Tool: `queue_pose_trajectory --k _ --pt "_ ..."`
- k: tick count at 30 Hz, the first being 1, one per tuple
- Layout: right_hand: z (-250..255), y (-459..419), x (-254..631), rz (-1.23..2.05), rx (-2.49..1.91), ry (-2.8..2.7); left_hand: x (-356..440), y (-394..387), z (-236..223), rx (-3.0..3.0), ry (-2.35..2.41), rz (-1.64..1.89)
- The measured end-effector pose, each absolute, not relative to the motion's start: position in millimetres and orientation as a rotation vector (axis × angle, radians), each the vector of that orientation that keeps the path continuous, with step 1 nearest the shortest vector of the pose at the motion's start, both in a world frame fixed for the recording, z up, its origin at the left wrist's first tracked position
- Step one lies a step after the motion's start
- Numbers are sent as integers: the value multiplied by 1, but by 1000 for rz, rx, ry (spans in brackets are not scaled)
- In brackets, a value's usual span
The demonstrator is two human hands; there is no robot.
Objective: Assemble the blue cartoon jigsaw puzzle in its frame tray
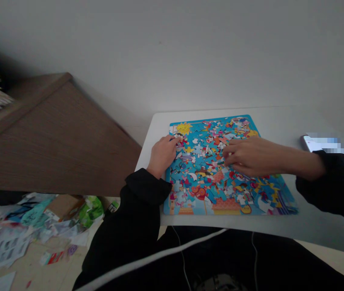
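A brightly coloured jigsaw puzzle (187, 202) lies on a small white table, its blue border framing many jumbled loose pieces. My left hand (163, 152) rests at the puzzle's upper left edge, just below the yellow sun (184, 128). Its fingers reach out flat, and the tips touch a piece with a dark and white print. Over the middle of the board, my right hand (246, 157) comes in from the right with thumb and fingers bent together, close to the pieces. Whatever is between those fingertips is hidden.
A phone with a lit screen (321, 143) lies on the white table (281, 121) at the right. On the left stands a brown wooden cabinet (69, 137). Papers and bags (38, 218) litter the floor. A white cable (160, 255) crosses my lap.
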State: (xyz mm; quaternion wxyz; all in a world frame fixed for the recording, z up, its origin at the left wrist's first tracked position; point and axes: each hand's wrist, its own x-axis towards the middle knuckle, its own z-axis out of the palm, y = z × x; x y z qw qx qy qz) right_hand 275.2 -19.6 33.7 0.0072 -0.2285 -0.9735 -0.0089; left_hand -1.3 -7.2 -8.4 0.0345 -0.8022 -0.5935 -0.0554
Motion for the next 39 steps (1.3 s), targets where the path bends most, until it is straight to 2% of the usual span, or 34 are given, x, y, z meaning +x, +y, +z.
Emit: queue_pose_trajectory --k 7,18,30,36,39 --pt "18 -36 235 -66 -803 -3018 -2 -7 -6 -2479 -1802 -160" --pt "16 -44 225 114 -993 -2972 -1 -8 -6 -2489 -1733 -122" --pt "16 -31 220 601 -1172 -2817 3 -11 -3 -2500 -1781 -125" --pt "17 12 230 1468 -1249 -2433 2 -11 -6 -2507 -1777 -141" --pt "21 47 227 1432 -1313 -2192 2 -11 -7 -2505 -1785 -133"
